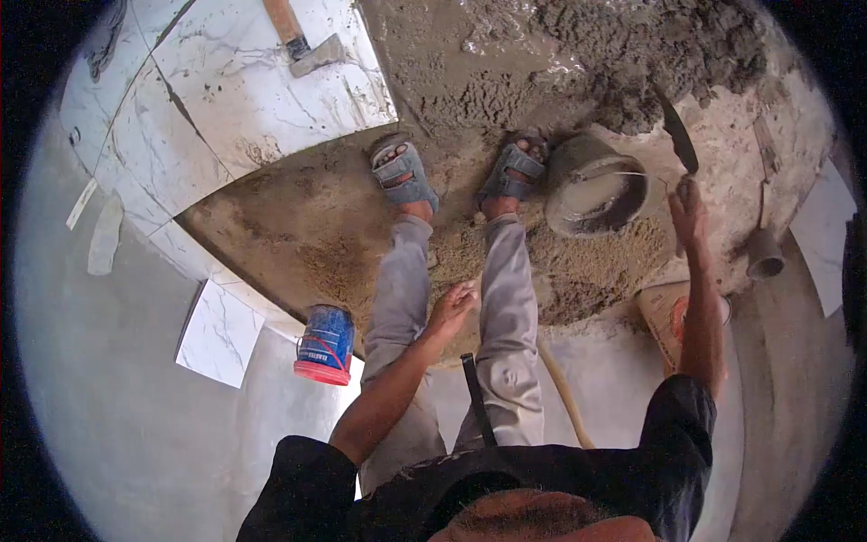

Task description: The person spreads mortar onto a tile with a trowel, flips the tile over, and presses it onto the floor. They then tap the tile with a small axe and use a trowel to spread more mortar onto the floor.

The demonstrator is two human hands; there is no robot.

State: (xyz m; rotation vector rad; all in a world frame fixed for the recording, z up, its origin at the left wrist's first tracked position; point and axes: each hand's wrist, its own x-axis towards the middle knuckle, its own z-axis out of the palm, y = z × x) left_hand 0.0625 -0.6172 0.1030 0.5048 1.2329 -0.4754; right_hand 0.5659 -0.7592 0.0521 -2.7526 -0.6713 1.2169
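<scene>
My right hand (688,215) is wrapped round the handle of a trowel, its dark blade (675,131) pointing away from me at the edge of the wet grey mortar (578,77). Left of that hand stands a dark bucket (562,172) with a thin wire handle and greyish liquid inside. My left hand (453,305) hangs between my legs with its fingers loosely stretched out, holding nothing. My sandalled feet stand on the sandy bed beside the bucket.
Marbled white tiles (262,99) cover the far left, with a hammer (316,56) lying on them. A blue paint bucket (327,334) and a loose tile (220,332) are at the left. A cardboard box (664,316) and a small dark pot (764,257) are at the right.
</scene>
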